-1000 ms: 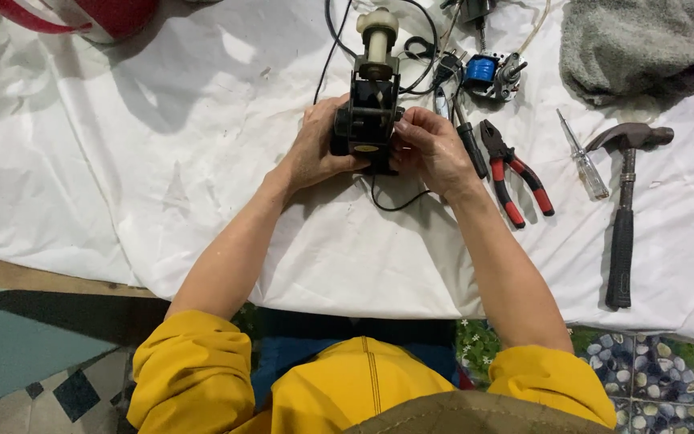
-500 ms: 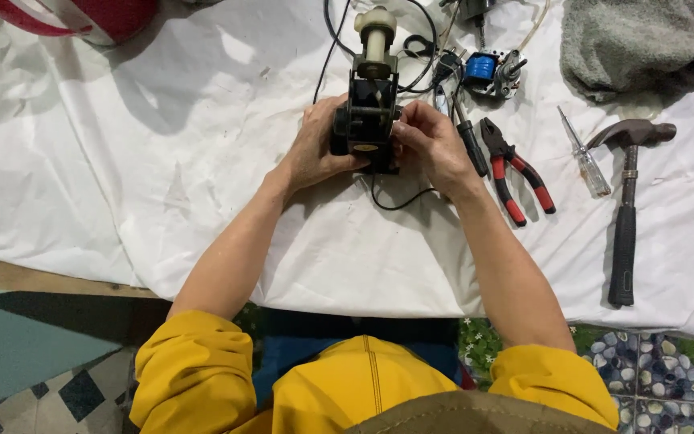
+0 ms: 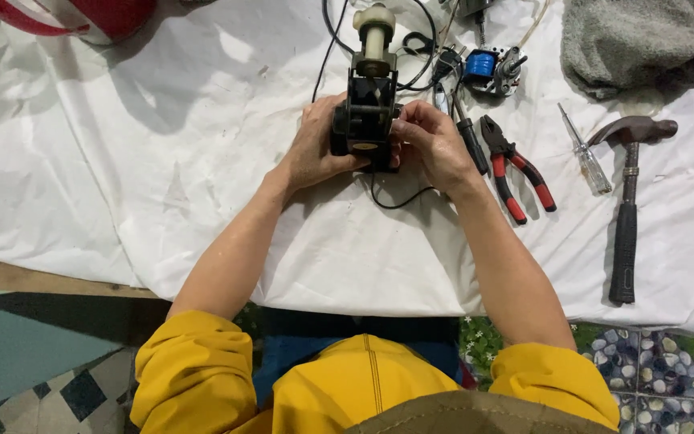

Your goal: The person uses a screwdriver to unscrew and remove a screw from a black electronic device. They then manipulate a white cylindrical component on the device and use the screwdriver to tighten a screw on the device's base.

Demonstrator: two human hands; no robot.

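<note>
— Black plastic and metal, that small motor assembly [image 3: 365,120], with a cream-coloured cylindrical piece [image 3: 374,32] sticking out of its far end. Where is it sitting?

— It is resting on the white cloth [image 3: 162,161], right between the two hands, near the far middle of the sheet.

— How are the hands lying on it?

— The left hand [image 3: 315,149] is wrapping around the left side of the body, palm against it, fingers gripping. The right hand [image 3: 431,141] is pressing in from the right, its fingertips [image 3: 402,120] pinching at the upper right edge of the housing. Both are clamping on the same piece, close together with only the motor between them.

— Anything trailing from it?

— A thin black cable [image 3: 399,201] is looping out from under it, toward the person, and more black wire is running off past the far end.

— And around it?

— Just beside the right hand a dark-handled screwdriver [image 3: 469,137] is lying, then red-and-black pliers [image 3: 520,169]. Farther right a clear-handled screwdriver [image 3: 584,153] and a hammer [image 3: 626,209] with a black grip are lying. Beyond the hands a small coil with blue winding [image 3: 487,66] is sitting, a grey towel [image 3: 644,40] is bunching at the far right corner, and a red-and-white object [image 3: 82,16] is showing at the far left.
</note>
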